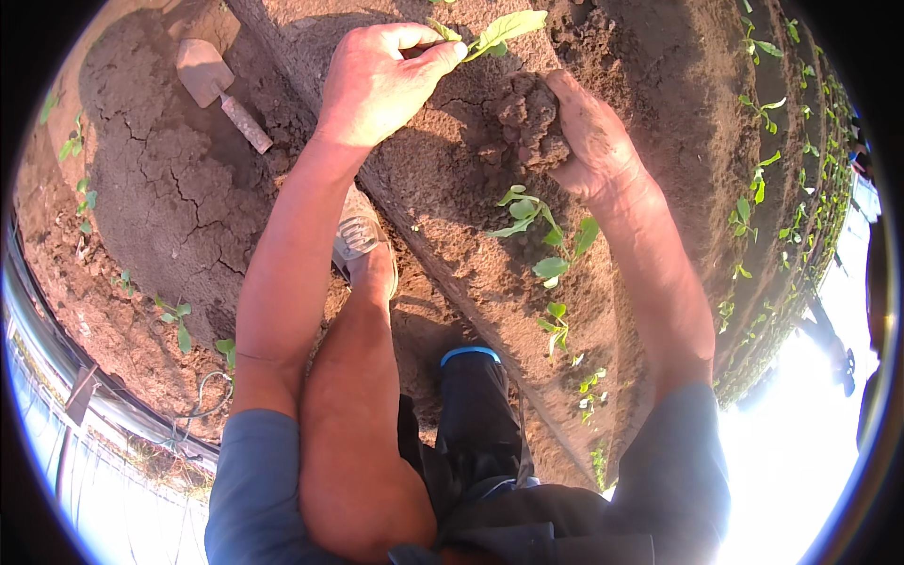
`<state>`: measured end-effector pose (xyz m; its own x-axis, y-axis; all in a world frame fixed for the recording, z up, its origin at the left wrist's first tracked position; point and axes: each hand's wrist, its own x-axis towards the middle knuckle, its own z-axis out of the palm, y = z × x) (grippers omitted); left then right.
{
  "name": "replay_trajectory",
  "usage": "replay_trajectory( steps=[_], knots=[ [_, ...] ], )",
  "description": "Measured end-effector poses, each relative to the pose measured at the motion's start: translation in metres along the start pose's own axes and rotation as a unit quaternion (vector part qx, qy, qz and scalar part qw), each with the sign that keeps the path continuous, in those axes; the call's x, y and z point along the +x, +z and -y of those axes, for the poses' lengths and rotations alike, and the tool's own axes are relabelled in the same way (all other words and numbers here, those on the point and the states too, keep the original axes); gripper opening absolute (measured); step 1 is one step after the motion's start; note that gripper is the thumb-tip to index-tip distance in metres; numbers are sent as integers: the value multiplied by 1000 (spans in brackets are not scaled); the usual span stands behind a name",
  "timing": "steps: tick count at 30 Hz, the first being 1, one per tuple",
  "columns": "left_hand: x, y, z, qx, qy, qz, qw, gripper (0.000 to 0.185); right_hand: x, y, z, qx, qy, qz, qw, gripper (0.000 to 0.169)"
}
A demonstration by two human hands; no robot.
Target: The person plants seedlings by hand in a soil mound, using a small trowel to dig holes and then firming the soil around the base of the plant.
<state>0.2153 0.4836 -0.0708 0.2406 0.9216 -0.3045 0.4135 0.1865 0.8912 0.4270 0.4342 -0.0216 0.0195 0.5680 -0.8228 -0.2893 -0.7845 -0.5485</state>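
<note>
My left hand (385,81) pinches a leafy green seedling (508,30) between thumb and fingertips at the top centre; the seedling's lower part is hidden by the fingers. To its right, my right hand (597,134) is cupped around a clod of brown soil (533,123), which it holds just above or on the bed; which of the two I cannot tell. Just below the clod, more leafy seedlings (551,267) grow in the soil. A trowel (205,70) with a dirt-crusted handle lies on the cracked ground, left of my left hand.
A raised soil edge (452,289) runs diagonally past my shoe (360,233). Small plants (182,328) stand in a line at the left, and several rows of seedlings (759,109) curve along the right. A thin looped hose or cord (205,406) lies at the lower left.
</note>
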Motion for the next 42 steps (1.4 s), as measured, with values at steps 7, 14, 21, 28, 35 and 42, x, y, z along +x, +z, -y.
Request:
replay_trajectory(
  steps=[7,14,21,28,35,42],
  knots=[
    [3,5,11,19,41,-25,999,29,0,19,-4,-21,-31,97,995,44],
    [-3,-2,4,30,50,-9,998,24,-14,31,9,-362,-222,41,905,52],
    [-9,-1,2,32,74,-6,997,25,7,14,-20,-435,-367,-39,821,55],
    [-26,-6,8,49,111,-19,992,50,5,22,-18,-554,-387,-105,730,53],
    [-21,1,11,159,171,-35,972,36,35,22,-27,-559,-442,-98,694,49],
    [-23,4,9,233,161,2,959,26,52,18,-17,-576,-534,-108,609,23]
  ],
)
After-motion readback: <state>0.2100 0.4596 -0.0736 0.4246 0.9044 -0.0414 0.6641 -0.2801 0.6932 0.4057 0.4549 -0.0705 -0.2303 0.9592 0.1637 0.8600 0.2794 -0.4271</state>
